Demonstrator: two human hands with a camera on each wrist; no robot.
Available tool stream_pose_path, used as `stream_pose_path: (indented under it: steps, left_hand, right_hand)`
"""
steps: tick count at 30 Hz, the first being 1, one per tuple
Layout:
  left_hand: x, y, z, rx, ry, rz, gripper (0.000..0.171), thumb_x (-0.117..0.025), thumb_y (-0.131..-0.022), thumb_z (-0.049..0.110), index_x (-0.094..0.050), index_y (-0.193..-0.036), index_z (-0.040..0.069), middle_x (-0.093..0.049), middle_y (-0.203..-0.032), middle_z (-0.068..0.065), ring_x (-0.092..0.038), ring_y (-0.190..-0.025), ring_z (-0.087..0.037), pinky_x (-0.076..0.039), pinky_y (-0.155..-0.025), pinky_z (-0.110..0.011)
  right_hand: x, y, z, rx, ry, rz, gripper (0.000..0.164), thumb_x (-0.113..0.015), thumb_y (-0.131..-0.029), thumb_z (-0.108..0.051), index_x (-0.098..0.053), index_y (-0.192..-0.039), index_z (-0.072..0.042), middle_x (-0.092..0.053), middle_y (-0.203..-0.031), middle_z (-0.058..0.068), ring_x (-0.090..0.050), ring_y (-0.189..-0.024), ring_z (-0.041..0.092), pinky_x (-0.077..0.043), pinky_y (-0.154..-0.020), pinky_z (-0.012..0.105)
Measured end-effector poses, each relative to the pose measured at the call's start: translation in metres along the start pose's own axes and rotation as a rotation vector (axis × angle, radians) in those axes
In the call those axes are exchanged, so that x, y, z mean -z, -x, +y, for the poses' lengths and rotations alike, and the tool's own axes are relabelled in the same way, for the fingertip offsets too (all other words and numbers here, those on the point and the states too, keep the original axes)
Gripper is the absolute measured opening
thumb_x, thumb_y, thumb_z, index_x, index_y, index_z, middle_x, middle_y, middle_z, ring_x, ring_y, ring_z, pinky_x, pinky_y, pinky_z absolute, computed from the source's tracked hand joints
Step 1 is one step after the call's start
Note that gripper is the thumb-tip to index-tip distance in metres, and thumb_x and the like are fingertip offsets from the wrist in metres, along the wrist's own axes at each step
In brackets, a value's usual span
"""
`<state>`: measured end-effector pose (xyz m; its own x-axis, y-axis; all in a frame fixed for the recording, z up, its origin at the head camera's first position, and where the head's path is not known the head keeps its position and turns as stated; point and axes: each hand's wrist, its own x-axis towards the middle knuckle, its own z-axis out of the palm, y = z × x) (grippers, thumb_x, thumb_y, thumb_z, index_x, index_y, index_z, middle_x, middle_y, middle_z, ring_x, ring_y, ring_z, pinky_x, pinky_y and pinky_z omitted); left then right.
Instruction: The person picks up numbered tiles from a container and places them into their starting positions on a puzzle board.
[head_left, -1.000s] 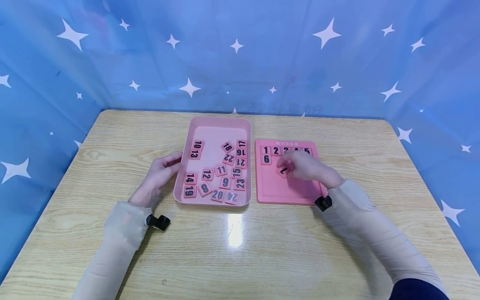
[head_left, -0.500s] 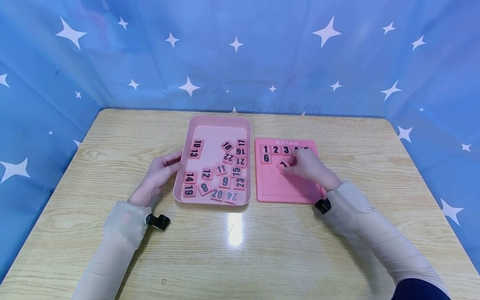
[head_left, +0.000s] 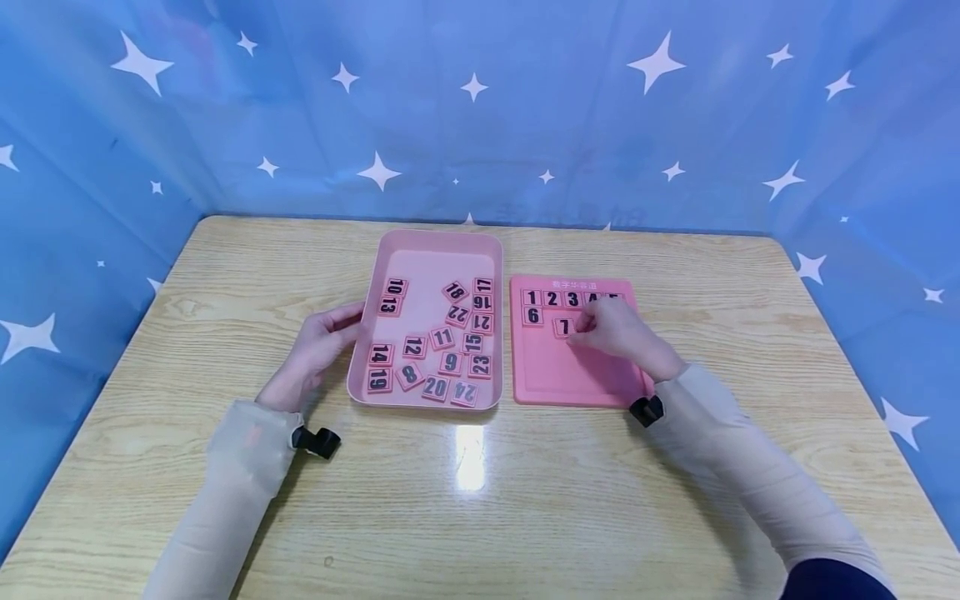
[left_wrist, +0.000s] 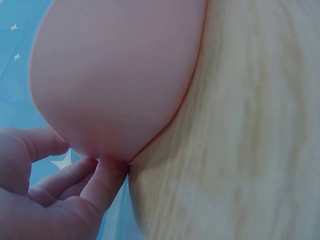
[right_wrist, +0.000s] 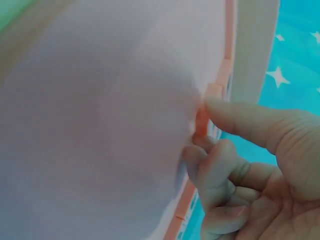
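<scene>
though squarish, tile 7 [head_left: 562, 327] — top toward backdrop [head_left: 480, 133]

The right hand [head_left: 622, 333] partly hid tile 4 [head_left: 592, 297] and tile 5 [head_left: 615, 295]; the head view's bottom edge cut off the left sleeve [head_left: 217, 500].

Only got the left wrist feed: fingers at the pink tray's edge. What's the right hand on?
Observer: Head view: right hand pinches the 7 tile.
Operator: Tight against the 6?
Observer: No. In that view, a gap shows between it and the 6 tile.
Operator: And the 8?
Observer: The 8 tile lies askew in the pink tray, between the 19 tile and the 20 tile.
</scene>
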<state>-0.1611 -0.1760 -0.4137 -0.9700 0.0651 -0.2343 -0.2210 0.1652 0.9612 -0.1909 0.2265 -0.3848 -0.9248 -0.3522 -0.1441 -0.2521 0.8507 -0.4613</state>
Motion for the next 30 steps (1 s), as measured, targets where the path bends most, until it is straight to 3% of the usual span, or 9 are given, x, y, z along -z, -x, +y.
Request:
stream_pose_path:
  steps: [7,14,21,30]
  left_hand:
    - [0.001,-0.002,-0.002,-0.004,-0.003,0.0,0.047,-0.056,-0.09,0.001,-0.043,-0.135,-0.007,-0.045,-0.137,-0.023,-0.049,-0.116,-0.017,-0.044,-0.084,-0.01]
    - [0.0,-0.002,-0.001,0.008,0.0,-0.008,0.047,-0.054,-0.09,0.001,-0.042,-0.135,-0.007,-0.044,-0.139,-0.022,-0.042,-0.125,-0.027,-0.044,-0.086,-0.012]
    - [-0.001,-0.001,0.001,-0.003,0.007,-0.007,0.047,-0.055,-0.09,0.001,-0.043,-0.135,-0.007,-0.044,-0.138,-0.022,-0.042,-0.125,-0.028,-0.043,-0.086,-0.011]
    - [0.0,0.0,0.001,-0.013,0.012,0.001,0.047,-0.056,-0.089,0.0,-0.043,-0.134,-0.008,-0.045,-0.137,-0.024,-0.051,-0.113,-0.016,-0.045,-0.084,-0.011]
  right_hand:
    - [-0.002,-0.006,-0.001,-0.037,0.019,0.014,0.013,-0.072,-0.08,-0.013,-0.069,-0.076,-0.001,-0.065,-0.068,0.004,-0.051,-0.059,0.014,-0.042,-0.057,0.026]
    - [-0.002,-0.011,-0.005,-0.069,0.035,0.005,0.017,-0.072,-0.081,-0.017,-0.068,-0.072,-0.004,-0.06,-0.062,0.002,-0.042,-0.052,0.012,-0.035,-0.052,0.025]
    - [-0.002,-0.017,-0.009,-0.077,0.052,0.004,0.016,-0.072,-0.081,-0.016,-0.071,-0.079,0.0,-0.066,-0.071,0.007,-0.047,-0.056,0.014,-0.037,-0.052,0.026]
    - [0.002,-0.019,-0.008,-0.063,0.042,-0.016,0.018,-0.071,-0.082,-0.017,-0.071,-0.077,0.0,-0.066,-0.069,0.005,-0.047,-0.057,0.014,-0.038,-0.053,0.025]
